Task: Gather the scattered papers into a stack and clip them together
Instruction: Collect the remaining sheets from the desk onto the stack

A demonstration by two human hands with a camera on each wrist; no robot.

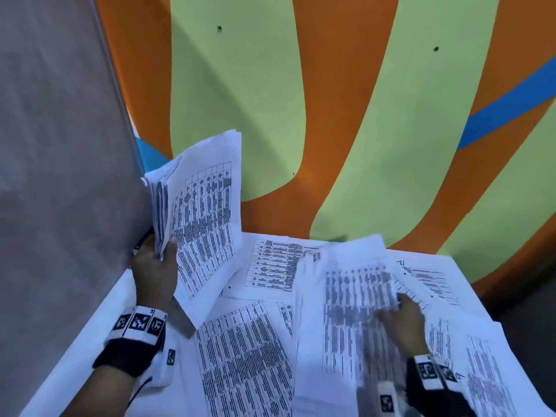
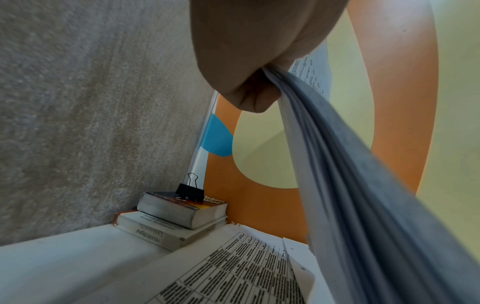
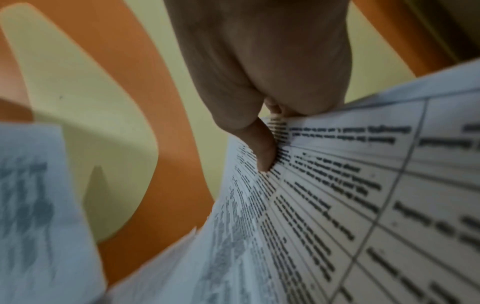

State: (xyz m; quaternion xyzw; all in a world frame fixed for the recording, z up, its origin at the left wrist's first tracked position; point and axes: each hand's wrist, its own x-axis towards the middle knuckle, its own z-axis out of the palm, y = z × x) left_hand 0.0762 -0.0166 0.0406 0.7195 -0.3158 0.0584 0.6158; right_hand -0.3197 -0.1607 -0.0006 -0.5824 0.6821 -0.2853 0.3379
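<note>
My left hand (image 1: 156, 266) grips a bundle of several printed sheets (image 1: 201, 218) upright above the table's left side; the left wrist view shows the bundle's edges (image 2: 350, 185) pinched between thumb and fingers. My right hand (image 1: 401, 314) pinches a blurred printed sheet (image 1: 346, 302) lifted off the table at the right; the right wrist view shows the thumb (image 3: 262, 148) on that sheet (image 3: 337, 205). More printed papers (image 1: 246, 356) lie scattered flat on the white table (image 1: 81, 356). A black binder clip (image 2: 189, 191) stands on top of stacked books (image 2: 179, 214) in the far left corner.
A grey fabric partition (image 1: 60, 176) runs along the left edge of the table. A wall painted orange, green and blue (image 1: 331, 115) stands right behind the table. The table's right edge (image 1: 481, 302) drops off to a dark floor.
</note>
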